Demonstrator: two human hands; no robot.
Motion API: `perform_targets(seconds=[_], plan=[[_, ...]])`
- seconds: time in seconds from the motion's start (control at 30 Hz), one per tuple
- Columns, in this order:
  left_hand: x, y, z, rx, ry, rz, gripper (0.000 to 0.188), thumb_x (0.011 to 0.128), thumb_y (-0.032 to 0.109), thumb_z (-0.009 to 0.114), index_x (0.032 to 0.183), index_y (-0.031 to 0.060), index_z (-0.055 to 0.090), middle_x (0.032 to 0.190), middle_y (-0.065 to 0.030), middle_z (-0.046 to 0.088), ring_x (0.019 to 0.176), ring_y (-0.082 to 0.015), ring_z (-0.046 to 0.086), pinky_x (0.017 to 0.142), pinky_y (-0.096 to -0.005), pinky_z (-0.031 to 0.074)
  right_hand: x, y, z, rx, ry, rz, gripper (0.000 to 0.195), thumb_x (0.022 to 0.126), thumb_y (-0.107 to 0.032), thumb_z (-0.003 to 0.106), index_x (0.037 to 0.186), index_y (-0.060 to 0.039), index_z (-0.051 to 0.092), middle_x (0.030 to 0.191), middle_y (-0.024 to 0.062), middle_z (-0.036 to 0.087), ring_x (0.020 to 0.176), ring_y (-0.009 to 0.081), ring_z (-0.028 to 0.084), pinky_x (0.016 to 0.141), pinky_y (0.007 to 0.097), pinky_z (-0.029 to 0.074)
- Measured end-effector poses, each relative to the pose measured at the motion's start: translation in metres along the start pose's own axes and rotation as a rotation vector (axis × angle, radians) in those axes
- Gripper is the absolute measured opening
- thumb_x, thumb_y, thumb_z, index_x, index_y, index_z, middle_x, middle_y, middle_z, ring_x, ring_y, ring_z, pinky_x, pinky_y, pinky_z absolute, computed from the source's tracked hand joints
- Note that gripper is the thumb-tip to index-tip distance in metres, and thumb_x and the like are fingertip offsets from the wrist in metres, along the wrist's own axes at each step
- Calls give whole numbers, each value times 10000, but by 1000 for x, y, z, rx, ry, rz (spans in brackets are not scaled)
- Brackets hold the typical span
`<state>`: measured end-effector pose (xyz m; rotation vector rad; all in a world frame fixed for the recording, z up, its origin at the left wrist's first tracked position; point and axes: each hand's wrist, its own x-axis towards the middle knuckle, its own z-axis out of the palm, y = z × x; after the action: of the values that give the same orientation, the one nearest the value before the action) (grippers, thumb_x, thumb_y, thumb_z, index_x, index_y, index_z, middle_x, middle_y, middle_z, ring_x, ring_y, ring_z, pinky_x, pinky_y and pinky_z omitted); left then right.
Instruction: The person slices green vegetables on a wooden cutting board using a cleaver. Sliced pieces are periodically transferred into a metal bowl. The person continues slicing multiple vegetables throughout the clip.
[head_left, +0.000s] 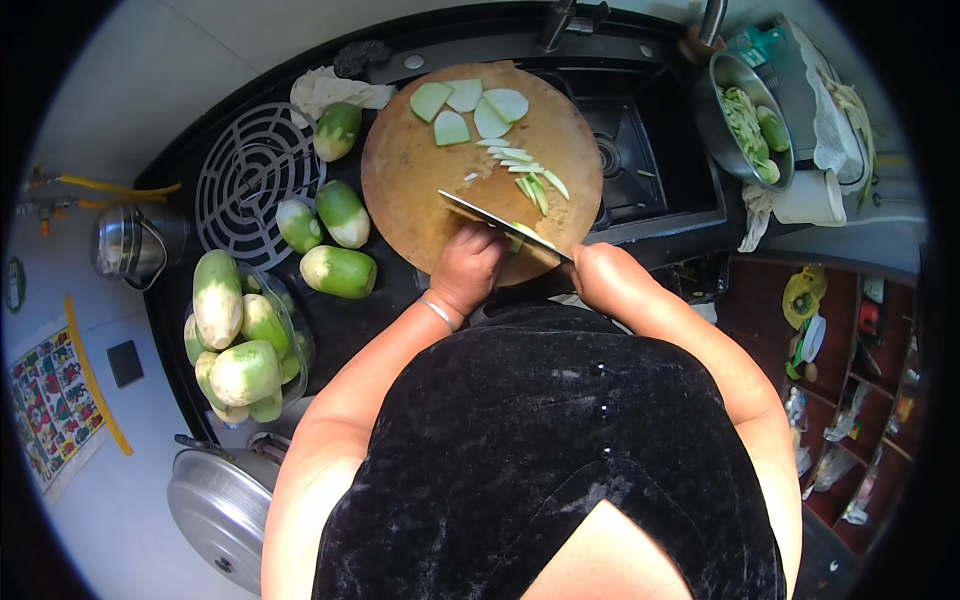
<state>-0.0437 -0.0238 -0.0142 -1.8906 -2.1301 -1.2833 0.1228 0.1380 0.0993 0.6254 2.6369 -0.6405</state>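
Note:
A round wooden chopping board (405, 172) lies before me. In my right hand (611, 281) is the handle of a knife (499, 223), its blade slanting up to the left across the board's near part. My left hand (470, 262) rests on the board right behind the blade, fingers curled; pale green radish pieces (525, 231) show along the blade, and what lies under the fingers is partly hidden. Cut radish sticks (531, 169) trail over the board's right half. Several flat radish slices (465, 95) lie at its far side.
Whole green radishes (339, 271) lie left of the board, more in a clear bowl (304, 360). A round metal grate (217, 191) and white cloth (345, 91) are beyond. Right are a sink (660, 150) and a steel bowl (784, 161) holding radish sticks.

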Motion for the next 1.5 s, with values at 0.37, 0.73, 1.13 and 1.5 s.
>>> perform_targets(seconds=[0.37, 0.73, 1.13, 1.5], plan=[[-1, -5, 1, -17, -28, 38, 136, 778, 80, 707, 907, 78, 667, 950, -82, 643, 925, -321, 616, 814, -416, 539, 13, 2, 15, 120, 105, 7, 216, 944, -180, 634, 884, 15, 705, 796, 282, 682, 795, 473, 685, 738, 544, 548], [-2, 0, 4, 14, 63, 31, 135, 746, 97, 716, 880, 98, 709, 901, -62, 660, 923, -299, 632, 817, -423, 516, 4, -6, 2, -14, -50, 14, 218, 945, -183, 626, 960, 4, 737, 848, 272, 707, 837, 445, 709, 762, 521, 568], [-1, 1, 0, 100, 60, 32, 102, 770, 133, 737, 862, 113, 701, 897, -41, 653, 884, -281, 614, 784, -410, 481, 5, -6, 3, 79, -32, 14, 188, 954, -151, 622, 1033, -8, 717, 859, 278, 691, 860, 462, 683, 775, 528, 550], [0, 1, 4, 110, 65, 26, 102, 768, 154, 749, 828, 114, 677, 869, -54, 636, 849, -301, 605, 754, -436, 471, 22, -1, 10, 25, -105, 46, 224, 945, -204, 634, 1013, -22, 745, 909, 260, 716, 889, 432, 705, 821, 514, 565]])
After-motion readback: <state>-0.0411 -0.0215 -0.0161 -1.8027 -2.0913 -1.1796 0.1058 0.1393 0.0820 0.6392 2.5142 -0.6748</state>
